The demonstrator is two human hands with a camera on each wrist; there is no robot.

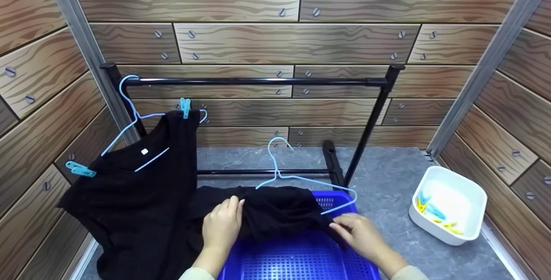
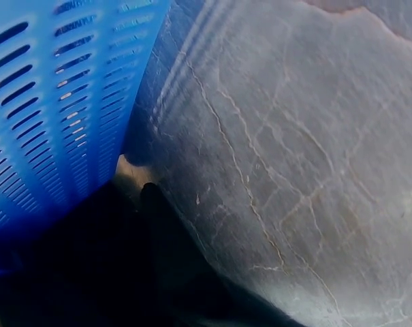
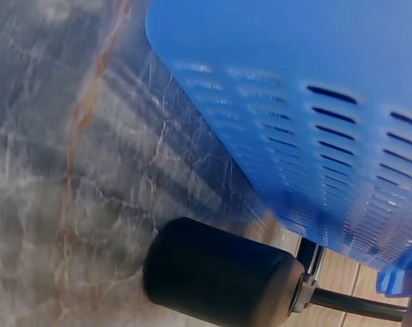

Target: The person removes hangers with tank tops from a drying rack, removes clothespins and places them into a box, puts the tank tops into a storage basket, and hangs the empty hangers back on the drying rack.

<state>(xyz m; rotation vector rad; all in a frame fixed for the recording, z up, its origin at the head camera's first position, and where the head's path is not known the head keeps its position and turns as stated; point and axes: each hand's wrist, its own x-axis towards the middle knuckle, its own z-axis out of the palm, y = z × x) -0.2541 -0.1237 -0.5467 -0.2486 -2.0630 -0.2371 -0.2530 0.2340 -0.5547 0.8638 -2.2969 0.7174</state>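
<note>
at the lower centre of the head view we see the left hand [image 1: 222, 224] gripping and the right hand [image 1: 360, 234] pinching a black garment [image 1: 275, 211] over the blue basket [image 1: 292, 258], with a light-blue hanger [image 1: 277, 173] whose left end seems tucked inside it.
</note>
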